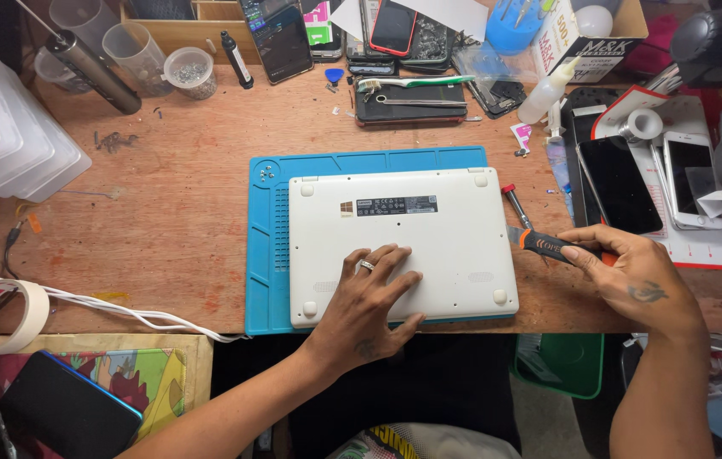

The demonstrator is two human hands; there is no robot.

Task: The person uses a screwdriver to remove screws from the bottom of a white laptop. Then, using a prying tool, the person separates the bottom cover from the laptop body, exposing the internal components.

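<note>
Lying bottom-up on a blue repair mat on the wooden table, the white laptop was pinned under the left hand, fingers spread flat on its base. The right hand had its fingers closed around an orange-and-black screwdriver just off the laptop's right edge, tip toward the case. The base cover sat fully in place; whether any screws were already out was hard to tell, so opening seemed barely begun.
</note>
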